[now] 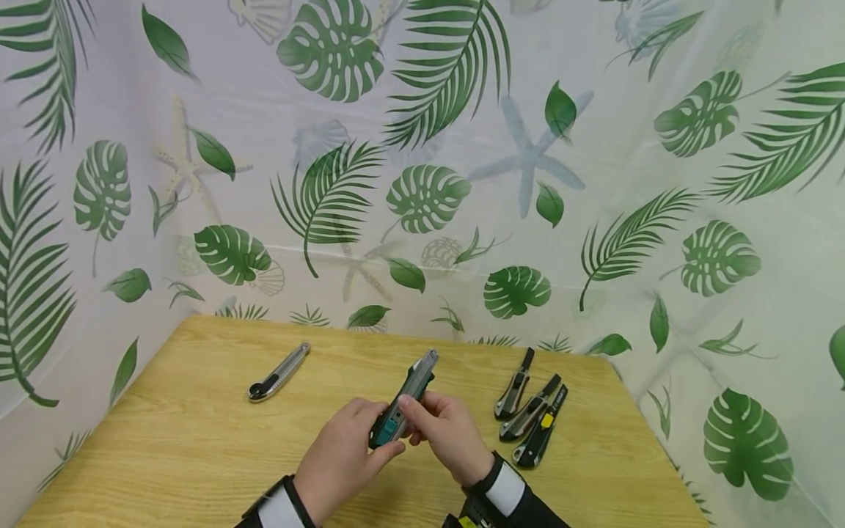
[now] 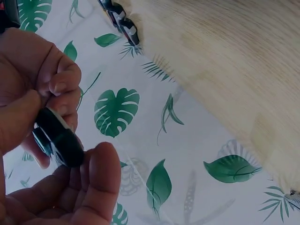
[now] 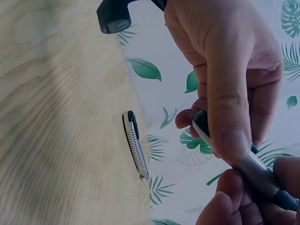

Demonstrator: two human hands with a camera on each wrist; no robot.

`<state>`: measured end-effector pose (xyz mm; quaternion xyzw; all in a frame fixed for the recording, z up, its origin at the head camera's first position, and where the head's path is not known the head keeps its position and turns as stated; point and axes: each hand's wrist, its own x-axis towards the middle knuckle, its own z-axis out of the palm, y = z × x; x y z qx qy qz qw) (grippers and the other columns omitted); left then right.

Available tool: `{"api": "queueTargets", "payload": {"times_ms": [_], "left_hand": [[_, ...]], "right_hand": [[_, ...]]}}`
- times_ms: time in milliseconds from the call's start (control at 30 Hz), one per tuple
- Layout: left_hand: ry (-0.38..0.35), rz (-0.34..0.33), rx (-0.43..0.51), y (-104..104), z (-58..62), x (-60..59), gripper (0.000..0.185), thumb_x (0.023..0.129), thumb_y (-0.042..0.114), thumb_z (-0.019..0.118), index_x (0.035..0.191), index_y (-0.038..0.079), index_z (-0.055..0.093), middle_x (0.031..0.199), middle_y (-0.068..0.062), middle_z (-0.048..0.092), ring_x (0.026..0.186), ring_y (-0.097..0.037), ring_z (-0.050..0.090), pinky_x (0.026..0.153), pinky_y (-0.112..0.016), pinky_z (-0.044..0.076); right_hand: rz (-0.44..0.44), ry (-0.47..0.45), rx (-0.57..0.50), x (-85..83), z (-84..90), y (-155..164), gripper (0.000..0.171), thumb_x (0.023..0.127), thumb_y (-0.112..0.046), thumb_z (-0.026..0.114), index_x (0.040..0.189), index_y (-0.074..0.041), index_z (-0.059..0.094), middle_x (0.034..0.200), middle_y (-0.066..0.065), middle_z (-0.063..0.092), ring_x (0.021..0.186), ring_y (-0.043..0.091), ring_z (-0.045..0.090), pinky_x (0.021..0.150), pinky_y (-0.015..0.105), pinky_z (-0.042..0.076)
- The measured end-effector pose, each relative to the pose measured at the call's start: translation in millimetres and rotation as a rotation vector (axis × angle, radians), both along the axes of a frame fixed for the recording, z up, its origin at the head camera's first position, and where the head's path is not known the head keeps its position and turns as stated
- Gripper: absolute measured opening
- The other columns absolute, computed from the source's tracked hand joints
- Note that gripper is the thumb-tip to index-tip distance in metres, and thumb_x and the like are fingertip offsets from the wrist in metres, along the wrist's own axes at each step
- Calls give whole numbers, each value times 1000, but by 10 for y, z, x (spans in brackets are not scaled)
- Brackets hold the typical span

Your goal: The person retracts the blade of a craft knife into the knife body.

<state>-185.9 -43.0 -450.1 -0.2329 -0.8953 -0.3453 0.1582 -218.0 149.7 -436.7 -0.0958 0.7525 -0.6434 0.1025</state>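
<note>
Both hands hold one grey-and-black utility knife (image 1: pixel 417 380) with a teal slider above the table, tilted so its tip points away and slightly right. My left hand (image 1: pixel 338 451) grips the lower end, by the teal part. My right hand (image 1: pixel 457 434) pinches the middle of the body between thumb and fingers. In the left wrist view the dark rear end of the utility knife (image 2: pixel 63 140) shows between the hands. The right wrist view has its grey body (image 3: pixel 258 176) under the right thumb. No bare blade can be made out.
On the wooden table (image 1: pixel 198 440), a silver utility knife (image 1: pixel 282 371) lies at the left. Three more, a dark knife (image 1: pixel 513 392), a grey knife (image 1: pixel 530 416) and a black-and-yellow knife (image 1: pixel 543 431), lie side by side right of the hands. Leaf-patterned sheeting (image 1: pixel 429 293) surrounds the table.
</note>
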Motion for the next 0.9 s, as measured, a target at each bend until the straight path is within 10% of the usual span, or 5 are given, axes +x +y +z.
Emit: {"api": "queueTargets", "payload": {"times_ms": [233,633,900], "left_hand": [[-138,79,-22,-47,-12,-223,28,86,23,83,106,6,73,84,2,57,67,-9,51,56,-23,46],[-364,251,-220,-683,-329,-1191,29,86,18,77,68,6,58,58,-4,51,48,-18,46,49,-29,36],[-350,216,-317,-680,-447,-1321,35,86,14,78,61,9,53,54,0,44,48,-16,41,52,-29,32]], "right_hand": [[92,-57,39,-53,-41,30,41,103,-35,63,117,3,71,94,11,73,81,19,69,70,31,56],[168,-183,132,-69,-350,347,48,104,-36,59,125,7,64,101,7,72,89,20,68,79,38,57],[158,-196,123,-90,-438,389,48,104,-37,59,124,7,64,99,5,72,87,18,67,78,36,57]]}}
